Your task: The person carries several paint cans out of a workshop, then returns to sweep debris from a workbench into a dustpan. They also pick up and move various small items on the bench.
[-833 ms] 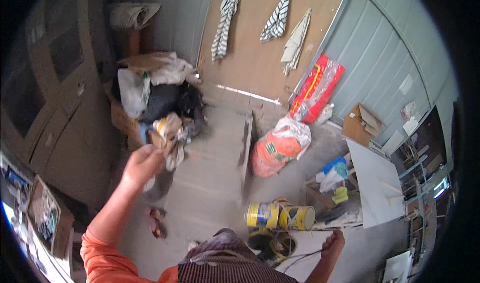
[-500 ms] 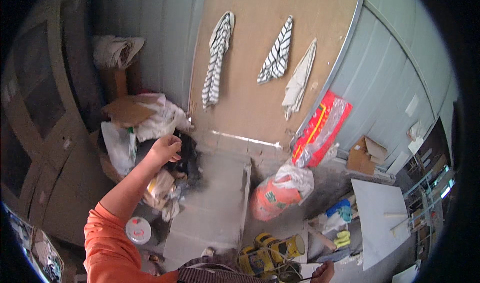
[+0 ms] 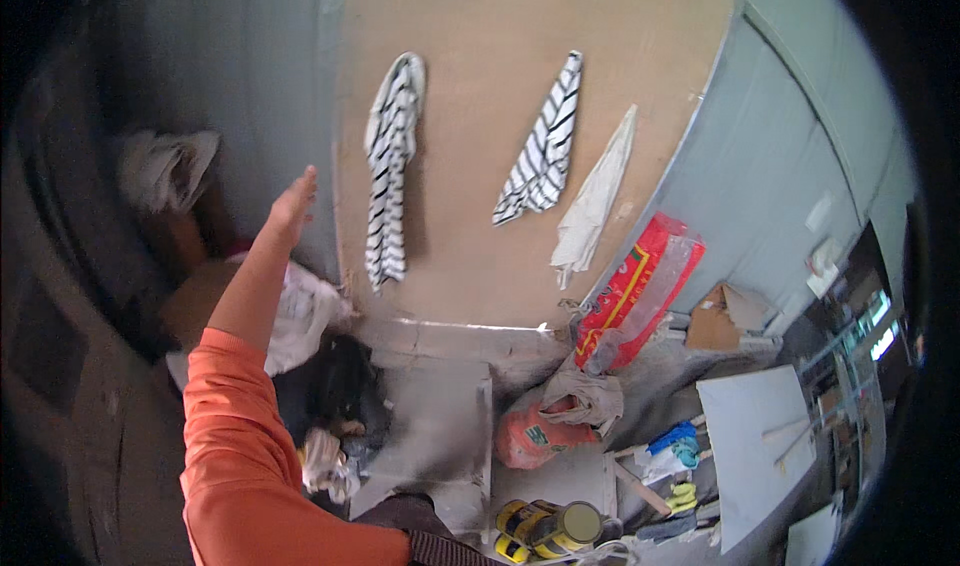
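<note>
My left hand (image 3: 293,209) is raised at the end of a bare forearm with an orange sleeve. Its fingers are stretched out and I see nothing in them. Closest to it on the brown panel (image 3: 470,256) hangs a black-and-white striped cloth (image 3: 390,176), apart from the hand. Farther right on the same panel hang another striped cloth (image 3: 545,146) and a plain off-white cloth (image 3: 598,191). My right hand is out of the picture.
Low ahead stands an orange sack (image 3: 535,444), with a red packet (image 3: 640,291) leaning above it. Yellow-and-black cans (image 3: 560,531) are near my body. A pale board (image 3: 755,446) leans at the right. Bags and dark material (image 3: 335,386) lie below my left arm.
My left hand has risen toward the hanging cloths, and its curled fingers have straightened. My right hand has left the picture at the lower edge. The view has shifted, with the cloths appearing lower.
</note>
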### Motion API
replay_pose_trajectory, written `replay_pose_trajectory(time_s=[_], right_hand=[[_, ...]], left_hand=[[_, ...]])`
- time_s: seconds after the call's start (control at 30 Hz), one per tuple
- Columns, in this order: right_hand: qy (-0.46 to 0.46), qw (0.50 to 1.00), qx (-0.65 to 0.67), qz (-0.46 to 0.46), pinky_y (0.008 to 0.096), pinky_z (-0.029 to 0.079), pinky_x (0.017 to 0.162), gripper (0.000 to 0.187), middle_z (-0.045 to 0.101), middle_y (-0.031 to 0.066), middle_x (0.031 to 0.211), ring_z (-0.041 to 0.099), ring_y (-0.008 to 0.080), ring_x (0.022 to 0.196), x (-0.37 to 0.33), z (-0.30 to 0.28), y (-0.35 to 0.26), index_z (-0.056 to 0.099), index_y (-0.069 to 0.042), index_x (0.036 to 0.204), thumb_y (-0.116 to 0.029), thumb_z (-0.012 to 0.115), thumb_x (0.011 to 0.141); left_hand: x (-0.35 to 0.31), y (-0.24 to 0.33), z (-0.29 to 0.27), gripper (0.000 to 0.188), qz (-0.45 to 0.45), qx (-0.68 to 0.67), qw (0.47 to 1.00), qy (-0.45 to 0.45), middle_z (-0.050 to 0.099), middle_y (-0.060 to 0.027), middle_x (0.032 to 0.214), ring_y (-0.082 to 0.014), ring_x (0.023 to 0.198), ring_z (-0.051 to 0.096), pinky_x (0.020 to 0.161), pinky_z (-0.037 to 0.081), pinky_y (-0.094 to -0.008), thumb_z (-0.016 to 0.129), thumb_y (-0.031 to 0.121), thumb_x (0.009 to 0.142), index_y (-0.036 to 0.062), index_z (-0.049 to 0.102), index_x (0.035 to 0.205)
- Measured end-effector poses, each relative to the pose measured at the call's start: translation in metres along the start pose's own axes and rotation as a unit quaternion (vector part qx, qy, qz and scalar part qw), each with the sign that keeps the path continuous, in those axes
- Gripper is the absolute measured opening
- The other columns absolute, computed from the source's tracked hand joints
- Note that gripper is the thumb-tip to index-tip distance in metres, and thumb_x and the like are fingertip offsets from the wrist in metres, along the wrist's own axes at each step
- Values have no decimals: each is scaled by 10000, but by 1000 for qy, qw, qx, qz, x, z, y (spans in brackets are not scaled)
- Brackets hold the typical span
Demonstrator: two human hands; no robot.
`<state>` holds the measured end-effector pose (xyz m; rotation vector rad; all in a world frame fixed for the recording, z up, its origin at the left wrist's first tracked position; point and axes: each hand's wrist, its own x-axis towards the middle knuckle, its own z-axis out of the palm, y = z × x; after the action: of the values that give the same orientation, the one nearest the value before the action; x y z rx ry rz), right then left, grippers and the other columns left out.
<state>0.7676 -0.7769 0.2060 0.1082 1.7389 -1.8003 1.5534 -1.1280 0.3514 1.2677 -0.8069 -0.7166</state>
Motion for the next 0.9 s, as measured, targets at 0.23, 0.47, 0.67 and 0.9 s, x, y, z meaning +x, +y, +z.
replay_pose_trajectory(time_s=[0.23,0.47,0.67,0.9], right_hand=[[197,964,152,-91,220,210,300,235,362,-61,556,278,66,353,-53,-49,-47,445,-176,699,-319,561,846],[274,953,105,-77,233,187,309,242,274,-81,450,246,71,328,-122,-57,-54,444,-167,662,-292,550,839],[302,946,98,-61,236,202,311,216,274,-71,448,246,76,326,-144,-70,-26,447,-164,652,-257,545,820],[345,932,98,-57,256,208,313,210,301,-47,471,269,93,334,-145,-106,12,437,-163,647,-262,530,806]], left_hand=[[168,51,22,694,76,-120,990,3,246,-134,1496,-358,1374,204,1107,171,-491,472,503,904,96,293,1436],[285,40,15,785,47,-47,998,24,231,-154,1494,-345,1374,204,1086,173,-534,428,604,881,91,254,1449],[349,15,13,761,54,33,998,-28,435,-173,1360,-343,1201,467,973,398,-448,504,561,875,18,354,1385],[300,32,-39,671,99,200,973,-63,494,-154,1281,-282,1119,523,865,469,-389,562,494,875,14,425,1323]])
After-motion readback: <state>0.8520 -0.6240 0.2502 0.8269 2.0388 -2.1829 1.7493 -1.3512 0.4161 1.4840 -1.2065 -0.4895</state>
